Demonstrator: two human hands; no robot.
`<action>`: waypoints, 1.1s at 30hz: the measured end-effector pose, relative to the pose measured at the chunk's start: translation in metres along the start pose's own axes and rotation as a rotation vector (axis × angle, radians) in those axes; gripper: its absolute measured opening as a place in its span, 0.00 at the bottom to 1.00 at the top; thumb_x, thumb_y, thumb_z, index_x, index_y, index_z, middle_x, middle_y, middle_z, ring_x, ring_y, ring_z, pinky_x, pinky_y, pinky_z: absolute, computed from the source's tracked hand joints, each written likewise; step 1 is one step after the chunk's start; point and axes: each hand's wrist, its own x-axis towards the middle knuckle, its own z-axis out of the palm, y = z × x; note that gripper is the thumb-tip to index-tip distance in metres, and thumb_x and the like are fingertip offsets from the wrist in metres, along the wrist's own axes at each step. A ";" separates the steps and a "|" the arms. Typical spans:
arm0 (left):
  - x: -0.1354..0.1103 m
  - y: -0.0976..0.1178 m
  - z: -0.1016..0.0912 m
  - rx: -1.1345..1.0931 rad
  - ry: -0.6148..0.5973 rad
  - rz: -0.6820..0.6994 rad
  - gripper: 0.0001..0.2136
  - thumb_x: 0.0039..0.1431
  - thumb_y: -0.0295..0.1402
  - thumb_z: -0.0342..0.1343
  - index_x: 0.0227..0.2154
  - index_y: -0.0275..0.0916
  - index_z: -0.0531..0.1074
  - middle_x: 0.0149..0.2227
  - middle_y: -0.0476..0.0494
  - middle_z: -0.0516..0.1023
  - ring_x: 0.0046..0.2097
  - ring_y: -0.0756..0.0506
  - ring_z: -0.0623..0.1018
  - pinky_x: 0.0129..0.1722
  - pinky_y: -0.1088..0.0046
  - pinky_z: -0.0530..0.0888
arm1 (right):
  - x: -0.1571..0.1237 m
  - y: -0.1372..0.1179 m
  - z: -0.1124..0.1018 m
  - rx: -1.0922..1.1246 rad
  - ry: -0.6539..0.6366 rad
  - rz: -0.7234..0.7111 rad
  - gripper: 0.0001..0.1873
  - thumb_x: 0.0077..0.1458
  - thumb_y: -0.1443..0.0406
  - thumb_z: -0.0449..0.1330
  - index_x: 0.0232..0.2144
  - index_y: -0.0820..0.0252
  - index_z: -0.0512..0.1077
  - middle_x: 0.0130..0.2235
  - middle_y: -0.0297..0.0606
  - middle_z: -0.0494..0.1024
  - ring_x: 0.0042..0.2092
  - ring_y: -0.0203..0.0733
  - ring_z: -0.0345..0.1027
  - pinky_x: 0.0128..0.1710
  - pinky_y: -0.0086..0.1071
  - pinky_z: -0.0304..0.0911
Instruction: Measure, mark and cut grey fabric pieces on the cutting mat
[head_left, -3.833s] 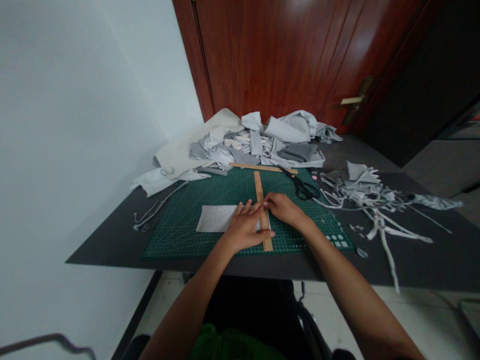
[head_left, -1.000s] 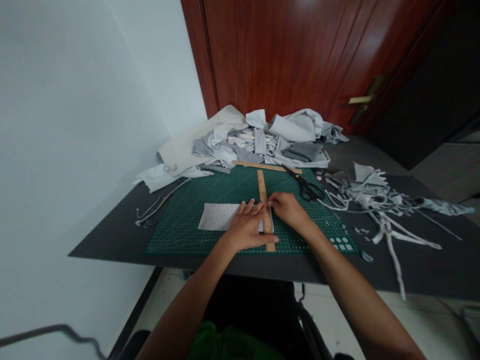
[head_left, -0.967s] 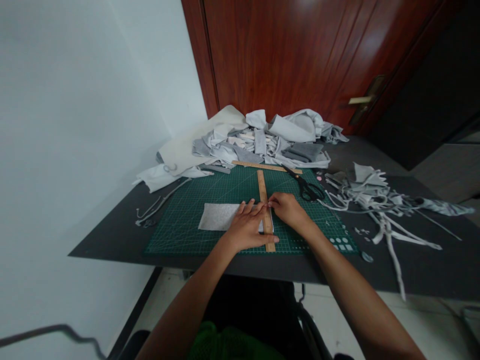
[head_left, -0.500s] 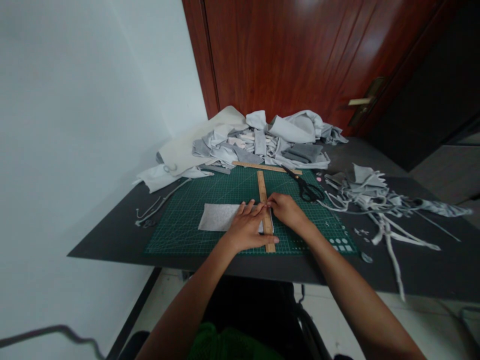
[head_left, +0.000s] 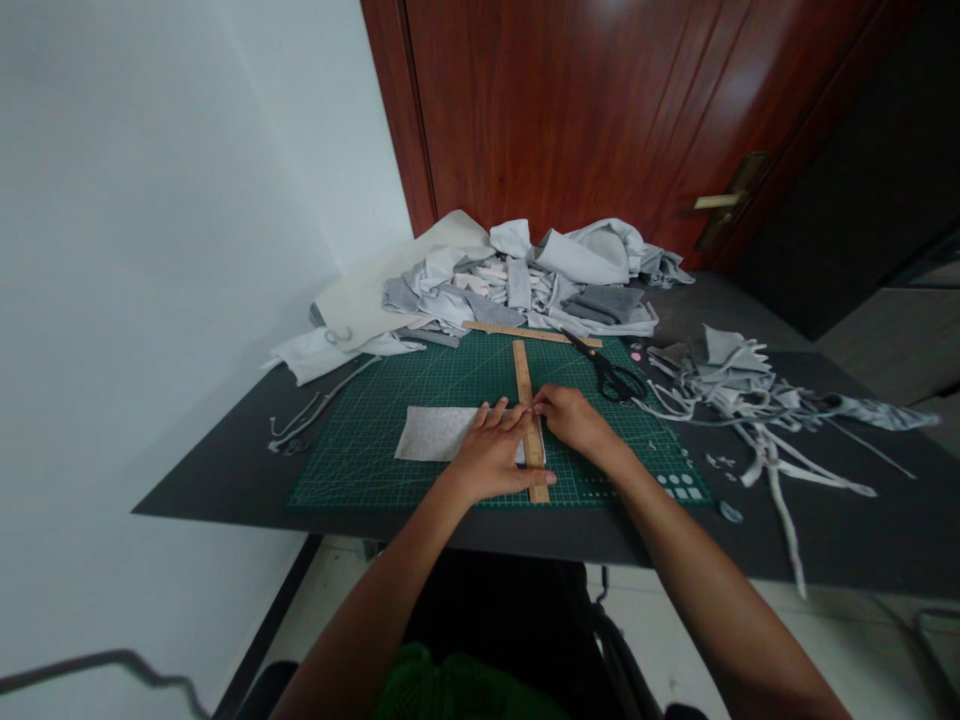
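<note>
A grey felt rectangle [head_left: 433, 433] lies on the green cutting mat [head_left: 360, 450]. A wooden ruler [head_left: 521, 372] runs front to back across the felt's right end. My left hand [head_left: 491, 455] lies flat on the felt and ruler, fingers spread, thumb across the ruler. My right hand [head_left: 574, 418] sits just right of the ruler with its fingers pinched together at the ruler's edge; what it pinches is too small to see.
Black scissors [head_left: 611, 378] lie on the mat's far right. A second wooden ruler [head_left: 525, 333] lies along the mat's far edge. A heap of grey and white fabric [head_left: 517, 275] fills the back; cut strips [head_left: 750, 410] lie on the right. A wooden door [head_left: 570, 110] stands behind.
Nothing has visibly changed on the table; both hands stay at the ruler. Only the view has shifted slightly.
</note>
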 end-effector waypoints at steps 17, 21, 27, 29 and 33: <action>0.000 0.001 0.000 0.005 -0.010 -0.008 0.51 0.57 0.69 0.53 0.72 0.36 0.55 0.74 0.35 0.56 0.75 0.29 0.49 0.73 0.46 0.45 | -0.006 -0.001 -0.008 0.048 -0.129 0.022 0.08 0.63 0.72 0.59 0.34 0.61 0.78 0.37 0.40 0.82 0.40 0.40 0.74 0.40 0.28 0.61; -0.001 0.001 0.000 0.006 -0.009 -0.003 0.51 0.56 0.69 0.53 0.72 0.36 0.55 0.74 0.35 0.56 0.75 0.29 0.48 0.74 0.47 0.45 | -0.008 -0.001 -0.010 0.038 -0.197 0.048 0.08 0.60 0.73 0.59 0.33 0.61 0.78 0.35 0.39 0.81 0.37 0.39 0.72 0.37 0.28 0.60; -0.001 0.001 0.000 -0.001 0.007 0.001 0.51 0.56 0.69 0.53 0.72 0.37 0.55 0.74 0.36 0.56 0.75 0.29 0.50 0.73 0.46 0.45 | -0.014 -0.003 -0.013 0.044 -0.249 0.033 0.08 0.58 0.73 0.59 0.33 0.62 0.78 0.33 0.38 0.80 0.34 0.39 0.69 0.35 0.28 0.59; -0.001 0.001 0.000 -0.004 0.006 0.001 0.51 0.56 0.69 0.54 0.72 0.37 0.55 0.74 0.35 0.56 0.75 0.29 0.49 0.73 0.46 0.45 | -0.016 -0.005 -0.016 0.044 -0.266 0.033 0.08 0.58 0.73 0.58 0.33 0.62 0.78 0.32 0.38 0.79 0.34 0.39 0.69 0.35 0.29 0.59; -0.001 0.002 -0.001 0.002 0.001 -0.003 0.51 0.56 0.69 0.54 0.72 0.36 0.55 0.74 0.35 0.56 0.75 0.28 0.49 0.73 0.46 0.45 | -0.019 -0.008 -0.019 0.038 -0.300 0.024 0.09 0.56 0.74 0.58 0.32 0.62 0.77 0.32 0.38 0.79 0.34 0.39 0.70 0.35 0.28 0.59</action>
